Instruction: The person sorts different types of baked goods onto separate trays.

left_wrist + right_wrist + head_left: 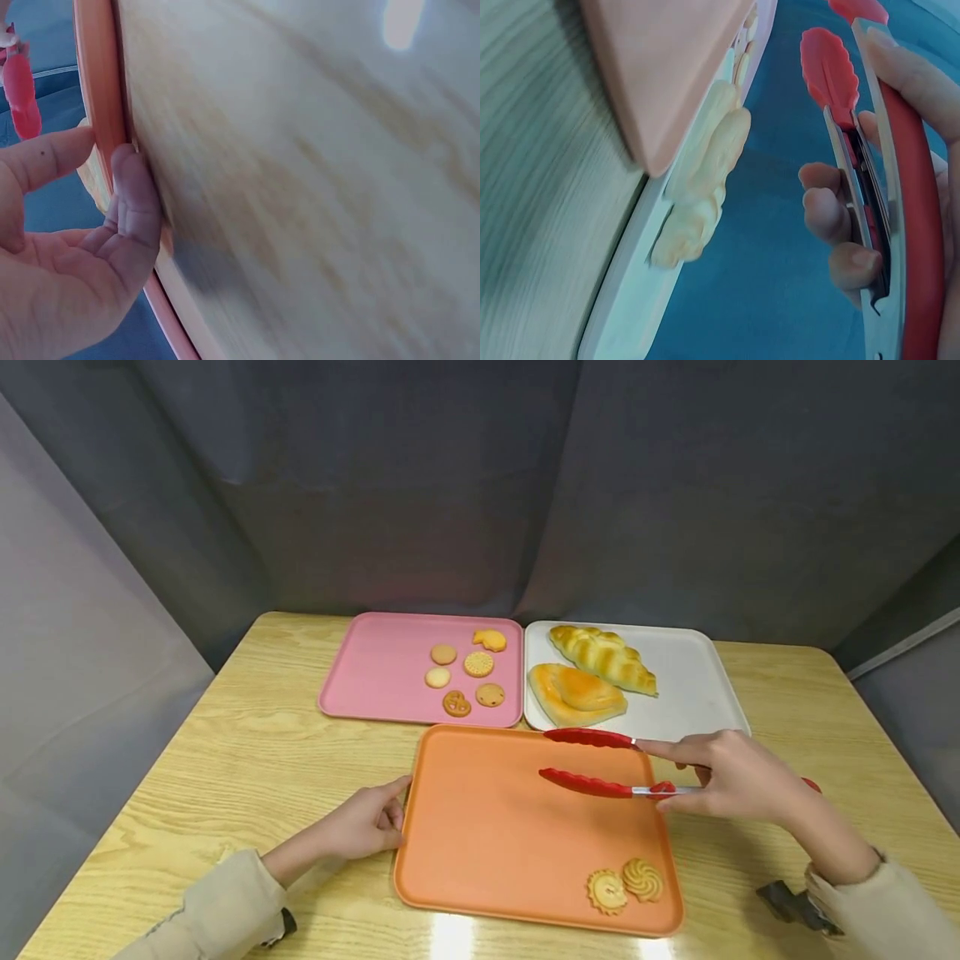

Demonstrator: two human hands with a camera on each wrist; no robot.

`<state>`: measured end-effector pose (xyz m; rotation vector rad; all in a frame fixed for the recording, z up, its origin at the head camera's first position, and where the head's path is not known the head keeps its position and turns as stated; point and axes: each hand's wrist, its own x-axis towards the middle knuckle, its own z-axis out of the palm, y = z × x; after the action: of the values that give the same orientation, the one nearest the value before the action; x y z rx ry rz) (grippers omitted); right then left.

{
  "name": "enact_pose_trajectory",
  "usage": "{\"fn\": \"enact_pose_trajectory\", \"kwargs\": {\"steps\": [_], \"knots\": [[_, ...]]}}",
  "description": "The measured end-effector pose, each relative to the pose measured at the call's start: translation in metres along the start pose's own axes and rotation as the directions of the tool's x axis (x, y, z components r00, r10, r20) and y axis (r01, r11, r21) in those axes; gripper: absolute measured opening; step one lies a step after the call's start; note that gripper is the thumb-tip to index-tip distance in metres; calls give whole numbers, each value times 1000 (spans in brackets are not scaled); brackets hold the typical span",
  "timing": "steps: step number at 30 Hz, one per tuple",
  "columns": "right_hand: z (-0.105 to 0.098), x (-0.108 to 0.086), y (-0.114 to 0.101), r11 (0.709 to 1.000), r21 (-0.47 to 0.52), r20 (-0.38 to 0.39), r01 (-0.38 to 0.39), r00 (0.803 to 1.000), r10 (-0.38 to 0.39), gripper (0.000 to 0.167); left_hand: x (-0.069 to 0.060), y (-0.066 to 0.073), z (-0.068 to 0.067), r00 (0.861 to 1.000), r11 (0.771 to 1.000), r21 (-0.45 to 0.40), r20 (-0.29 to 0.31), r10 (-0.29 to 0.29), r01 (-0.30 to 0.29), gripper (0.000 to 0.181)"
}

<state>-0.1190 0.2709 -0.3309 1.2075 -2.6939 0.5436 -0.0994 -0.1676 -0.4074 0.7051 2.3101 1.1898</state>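
My right hand (738, 777) holds red-tipped metal tongs (911, 202), their two scalloped tips spread apart with nothing between them. The tongs hover over the upper right of an orange tray (517, 827). In that tray's lower right corner lie a sun-shaped cookie (606, 892) and a swirl cookie (642, 881), side by side. At the tray's left edge, my left hand (363, 820) pinches the rim. The left wrist view shows its thumb and curled fingers (139, 202) against the orange rim (105, 82).
Behind on the left, a pink tray (382, 668) carries several cookies, one a pretzel (456, 703). Beside it a white tray (686, 677) bears a braided bread (603, 657) and a folded pastry (573, 693). A dark curtain (405, 485) hangs behind the wooden table (247, 743).
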Motion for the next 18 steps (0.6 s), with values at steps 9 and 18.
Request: {"fn": "enact_pose_trajectory", "kwargs": {"steps": [9, 18], "knots": [[-4, -31, 6, 999, 37, 14, 12, 1000, -12, 66, 0, 0, 1, 1000, 998, -51, 2, -31, 31, 76], [-9, -53, 5, 999, 41, 61, -26, 998, 23, 66, 0, 0, 1, 999, 996, -68, 0, -53, 53, 78]]}}
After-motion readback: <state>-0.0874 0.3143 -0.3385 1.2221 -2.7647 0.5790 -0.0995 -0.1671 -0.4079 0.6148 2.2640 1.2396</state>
